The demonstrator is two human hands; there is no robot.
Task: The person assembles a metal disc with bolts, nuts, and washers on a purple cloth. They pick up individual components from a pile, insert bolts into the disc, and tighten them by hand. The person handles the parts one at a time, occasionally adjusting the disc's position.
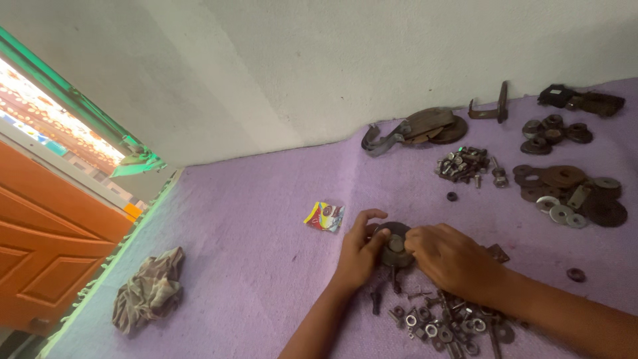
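A: What do the hands hold?

B: The left hand (359, 256) and right hand (448, 259) meet over a dark round metal disc (395, 244) lying near-centre on the purple cloth (252, 246). Left fingers curl around the disc's left rim, gripping it; right fingertips close on a small part at its centre, though that part is too hidden to identify.

A: What lies around them?

B: Near, just below the hands: a scatter of nuts and washers (445, 327). Far right: a pile of bolts (464, 164), flat washers and plates (571, 194), dark rings (551, 131), and a pulley with hook (415, 129) by the wall. Left of the hands: a small coloured wrapper (325, 217). Far left, well apart: a crumpled rag (149, 289).
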